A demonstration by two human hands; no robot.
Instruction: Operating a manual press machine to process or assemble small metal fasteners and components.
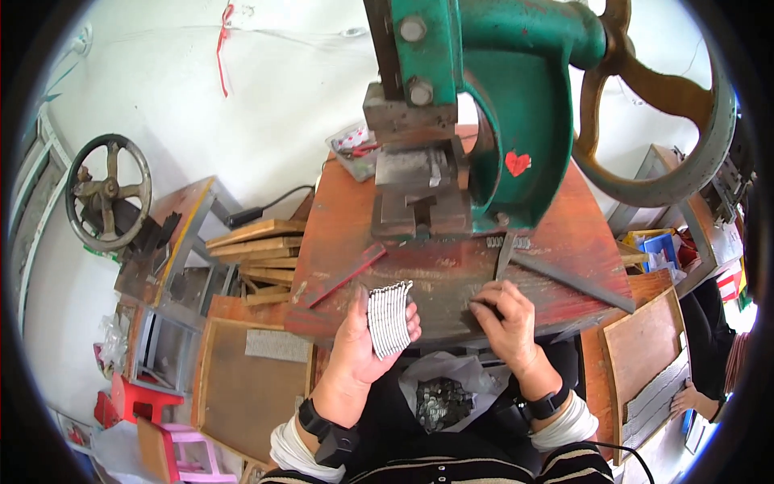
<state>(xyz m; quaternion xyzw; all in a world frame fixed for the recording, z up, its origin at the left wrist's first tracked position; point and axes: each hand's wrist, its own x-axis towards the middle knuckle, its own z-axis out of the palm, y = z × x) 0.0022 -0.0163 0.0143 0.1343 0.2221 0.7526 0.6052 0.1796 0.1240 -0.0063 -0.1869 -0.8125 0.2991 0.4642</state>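
My left hand (352,333) is closed around a stack of thin, ribbed silver metal strips (389,320), held upright between thumb and fingers. Over the front of the worn wooden table, my right hand (506,323) has its fingers curled in and thumb against them; what they hold, if anything, I cannot make out. A narrow pointed grey metal piece (505,256) runs up from beside its fingertips. A green hand press (516,121) stands on the table beyond both hands, its steel die block (422,211) facing me. In my lap, a white plastic bag (411,379) holds many small dark metal pieces (443,403).
A red bar (347,276) and a dark metal bar (572,282) lie on the table (451,274). Wooden trays flank me, left (250,395) and right (645,347). Another person's hand (687,399) rests at the right tray. Wooden boards (262,250) are stacked left.
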